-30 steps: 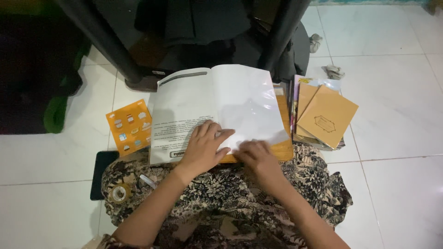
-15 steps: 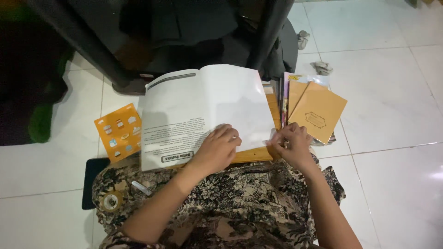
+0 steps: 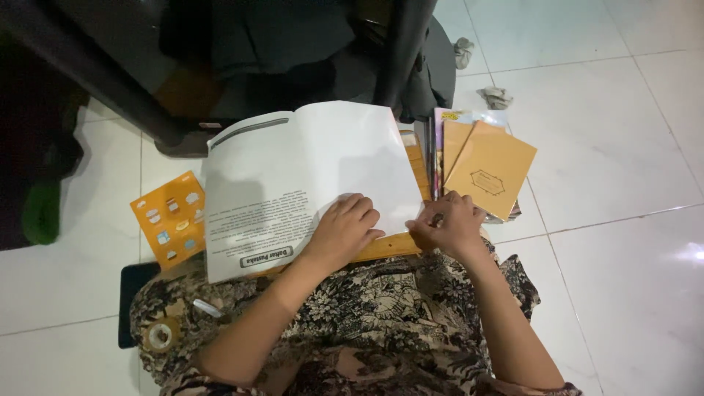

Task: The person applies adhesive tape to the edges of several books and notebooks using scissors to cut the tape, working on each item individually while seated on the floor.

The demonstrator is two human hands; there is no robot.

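Head view: person sits on white tiled floor [image 3: 623, 147], patterned cloth over lap, w/ a large open white-paged book [image 3: 293, 183] lying on a flat orange-brown board [image 3: 389, 246] across the knees. Left hand [image 3: 341, 231] lies flat, fingers spread, pressing the lower part of the book's right page near the spine. Right hand [image 3: 447, 224] is at the book's lower right corner, fingers curled and pinched on something small at the page/cover edge; can't tell what exactly, maybe a clear plastic flap. Hands apart, each on the book.

Beside the book, right: stack of thin tan paper-covered notebooks [image 3: 488, 172]. Left: orange sticker sheet [image 3: 169, 220], dark flat phone-like slab [image 3: 132, 293]. Roll of clear tape [image 3: 161, 336] and a small white tube-like item [image 3: 207, 308] rest on the cloth.

Judgement: step in hand looks like fitting or folding a cover at the corner. Next move prob. needs the left hand holding pages steady while the right pulls the edge taut and creases it.
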